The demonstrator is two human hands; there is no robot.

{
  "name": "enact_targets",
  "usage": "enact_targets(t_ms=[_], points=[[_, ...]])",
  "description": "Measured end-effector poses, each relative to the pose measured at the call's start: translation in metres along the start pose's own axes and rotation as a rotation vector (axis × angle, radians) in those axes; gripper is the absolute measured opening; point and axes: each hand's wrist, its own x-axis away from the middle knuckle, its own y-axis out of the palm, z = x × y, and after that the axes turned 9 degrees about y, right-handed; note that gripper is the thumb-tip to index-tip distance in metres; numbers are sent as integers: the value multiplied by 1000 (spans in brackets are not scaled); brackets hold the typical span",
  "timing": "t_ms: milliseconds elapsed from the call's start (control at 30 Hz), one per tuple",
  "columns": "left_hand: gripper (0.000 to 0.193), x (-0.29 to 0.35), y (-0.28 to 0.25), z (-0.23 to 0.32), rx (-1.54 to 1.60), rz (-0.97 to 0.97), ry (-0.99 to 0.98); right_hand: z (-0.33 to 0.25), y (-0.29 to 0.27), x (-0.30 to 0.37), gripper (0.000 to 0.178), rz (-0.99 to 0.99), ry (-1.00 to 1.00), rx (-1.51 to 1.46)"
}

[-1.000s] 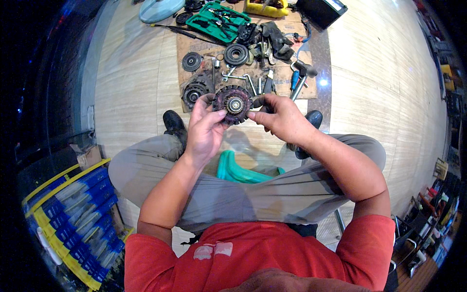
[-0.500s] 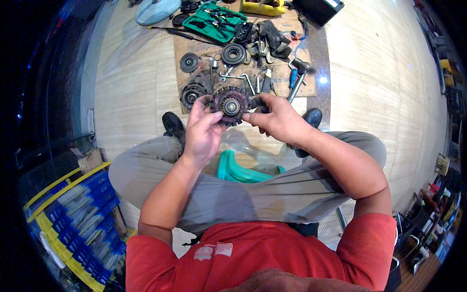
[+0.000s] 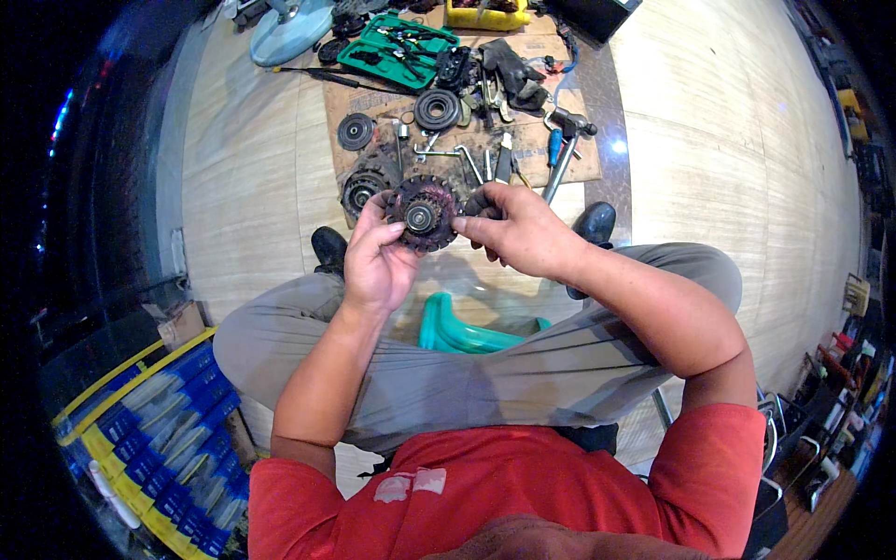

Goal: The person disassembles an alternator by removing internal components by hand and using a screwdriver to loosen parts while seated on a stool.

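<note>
Between my hands, over the gap between my knees, is a dark motor rotor (image 3: 427, 213) with a toothed rim and a shiny bearing at its centre. My left hand (image 3: 380, 247) grips its left edge, thumb on the near face and fingers behind. At the right edge, my right hand (image 3: 513, 224) pinches the rim with thumb and curled fingers. Just beyond the left hand lies a round dark motor housing (image 3: 360, 189) on the cardboard. A bent hex key (image 3: 448, 151), a utility knife (image 3: 505, 157) and a hammer (image 3: 564, 157) lie beyond the rotor.
The cardboard sheet (image 3: 586, 101) carries two black round parts, a blue-handled screwdriver (image 3: 554, 146) and a dark glove (image 3: 511, 73). Behind are an open green tool case (image 3: 401, 51) and a yellow tray (image 3: 485, 15). A green stool (image 3: 467, 336) shows between my legs; blue bins (image 3: 177, 439) stand left.
The rotor has tilted, its bearing face turned toward the left. Both hands keep hold of it. The whole view has shifted slightly.
</note>
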Motion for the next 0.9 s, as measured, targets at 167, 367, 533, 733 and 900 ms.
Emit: enact_targets(t_ms=[167, 367, 533, 733, 900], points=[[46, -1, 1, 1, 33, -35, -16, 2, 1, 0, 36, 7, -16, -60], [46, -1, -4, 1, 41, -25, -42, 3, 0, -1, 34, -12, -11, -95], [46, -2, -3, 1, 55, -14, -74, 3, -4, -5, 32, 51, -102, -19], [45, -2, -8, -1, 94, -2, -91, -1, -11, 0, 25, 201, -334, 202], [42, -1, -9, -1, 148, 17, -151, 0, -10, 2, 56, 202, -624, 280]])
